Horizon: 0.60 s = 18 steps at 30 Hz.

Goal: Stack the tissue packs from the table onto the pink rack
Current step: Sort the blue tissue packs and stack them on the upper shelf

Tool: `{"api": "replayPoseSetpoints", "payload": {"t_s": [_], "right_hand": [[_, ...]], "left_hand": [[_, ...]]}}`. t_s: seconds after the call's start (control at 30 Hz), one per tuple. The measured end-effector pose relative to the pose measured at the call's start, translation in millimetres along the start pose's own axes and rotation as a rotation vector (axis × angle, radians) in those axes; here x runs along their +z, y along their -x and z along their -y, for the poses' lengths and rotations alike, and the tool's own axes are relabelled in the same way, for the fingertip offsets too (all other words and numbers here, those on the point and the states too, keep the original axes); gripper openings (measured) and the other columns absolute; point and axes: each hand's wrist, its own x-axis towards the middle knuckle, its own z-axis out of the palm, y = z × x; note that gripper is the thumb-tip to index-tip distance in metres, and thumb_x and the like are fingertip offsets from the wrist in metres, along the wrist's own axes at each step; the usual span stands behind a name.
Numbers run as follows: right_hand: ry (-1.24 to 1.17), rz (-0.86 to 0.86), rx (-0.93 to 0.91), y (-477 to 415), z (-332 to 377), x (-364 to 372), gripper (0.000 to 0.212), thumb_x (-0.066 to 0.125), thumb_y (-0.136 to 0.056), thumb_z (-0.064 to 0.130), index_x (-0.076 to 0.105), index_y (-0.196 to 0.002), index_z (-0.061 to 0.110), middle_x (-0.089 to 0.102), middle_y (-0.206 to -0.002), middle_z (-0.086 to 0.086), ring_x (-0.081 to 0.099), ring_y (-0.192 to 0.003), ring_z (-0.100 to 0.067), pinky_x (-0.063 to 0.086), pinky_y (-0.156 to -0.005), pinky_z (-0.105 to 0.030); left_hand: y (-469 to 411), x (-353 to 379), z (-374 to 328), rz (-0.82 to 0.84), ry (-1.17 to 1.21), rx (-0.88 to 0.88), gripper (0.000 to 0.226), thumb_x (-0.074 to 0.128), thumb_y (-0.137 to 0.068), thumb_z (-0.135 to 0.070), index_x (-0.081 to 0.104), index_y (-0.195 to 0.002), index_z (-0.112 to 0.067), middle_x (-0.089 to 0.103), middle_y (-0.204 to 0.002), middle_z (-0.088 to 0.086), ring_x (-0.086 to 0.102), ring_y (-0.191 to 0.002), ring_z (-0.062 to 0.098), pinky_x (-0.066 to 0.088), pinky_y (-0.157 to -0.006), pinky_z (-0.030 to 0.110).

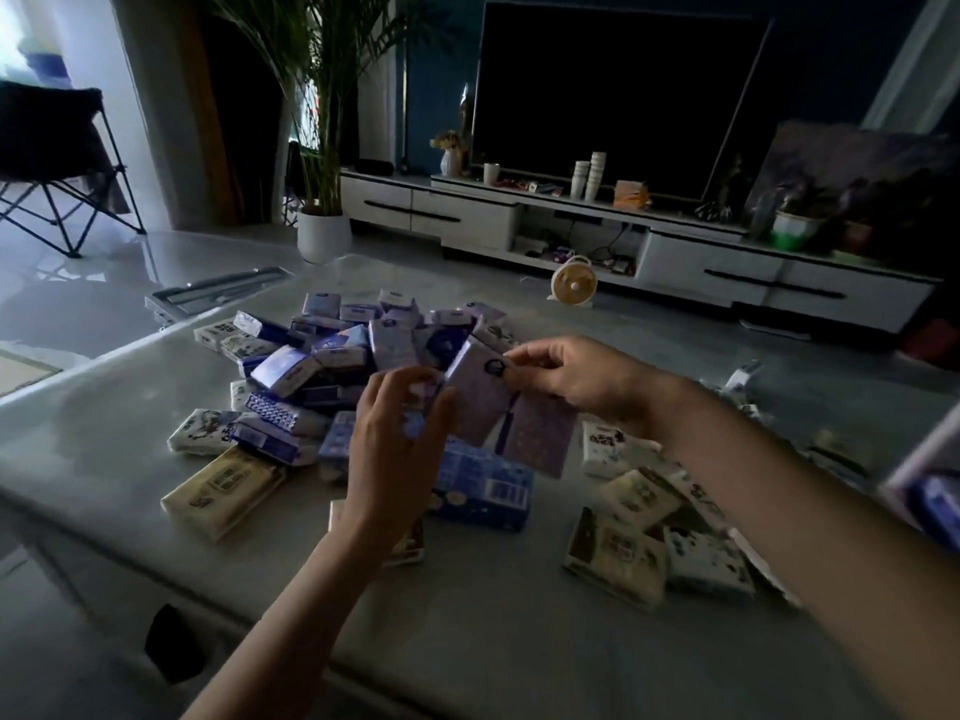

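Well, the table (493,641) has bare room close to the person. Up from there, the right hand (566,376) pinches a purple pack (480,394) by its top corner. The left hand (400,433) curls beside it; I cannot tell if it holds anything. The pack looks light, soft and slippery, so grab its flat sides. At three o'clock, what looks like the pink rack (919,454) peeks in. At twelve o'clock sits the big pile (332,356).

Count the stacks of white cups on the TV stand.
2. Both stand side by side on the TV stand, before the dark screen: a shorter stack and, to its right, a taller stack. Clutter nearby could hide more.
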Motion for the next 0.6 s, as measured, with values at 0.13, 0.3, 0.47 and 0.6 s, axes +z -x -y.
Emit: {"api": "replayPoseSetpoints", "payload": {"t_s": [0.13, 0.3, 0.47, 0.6], "right_hand": [[-0.011, 0.056, 0.151, 48.1, -22.0, -30.3, 0.015, 0.054, -0.090, 0.019, 0.064, -0.100, 0.017, 0.067, -0.092, 0.000, 0.063, -0.075, -0.008, 0.053, -0.063, -0.020], [0.024, 0.005, 0.246, 113.0, -46.7, -63.2, 0.024, 0.058, -0.089, 0.018, 0.065, -0.109, 0.007, 0.067, -0.104, -0.010, 0.062, -0.084, -0.018, 0.052, -0.076, -0.028], [-0.091, -0.206, 0.238, 184.1, -51.0, -105.7, 0.025, 0.058, -0.089, 0.015, 0.060, -0.110, 0.002, 0.063, -0.090, -0.005, 0.057, -0.075, -0.011, 0.049, -0.059, -0.017], [-0.124, -0.415, 0.257, 237.5, -53.7, -147.9, 0.016, 0.062, -0.086, 0.026, 0.058, -0.095, 0.013, 0.057, -0.080, 0.002, 0.053, -0.069, -0.006, 0.045, -0.054, -0.016]], "left_hand": [[25.8, 24.0, -38.6, 0.245, 0.146, 0.007, 0.034, 0.064, -0.083, -0.011, 0.051, -0.112, -0.023, 0.062, -0.082, -0.011, 0.061, -0.069, 0.002, 0.047, -0.059, 0.013], [56.5, 48.6, -96.9, 0.642, 0.406, -0.256, 0.057, 0.056, -0.087, -0.007, 0.033, -0.128, -0.039, 0.065, -0.084, 0.001, 0.062, -0.061, 0.006, 0.051, -0.056, 0.020], [71.5, 83.4, -156.0, 0.749, 0.543, -0.388, 0.042, 0.050, -0.090, -0.008, 0.047, -0.126, -0.028, 0.063, -0.087, 0.013, 0.057, -0.066, 0.015, 0.047, -0.054, 0.021], [69.7, 120.8, -206.5, 0.770, 0.580, -0.375, 0.037, 0.048, -0.091, -0.005, 0.049, -0.124, -0.022, 0.063, -0.093, 0.016, 0.057, -0.070, 0.020, 0.048, -0.057, 0.025]]}}
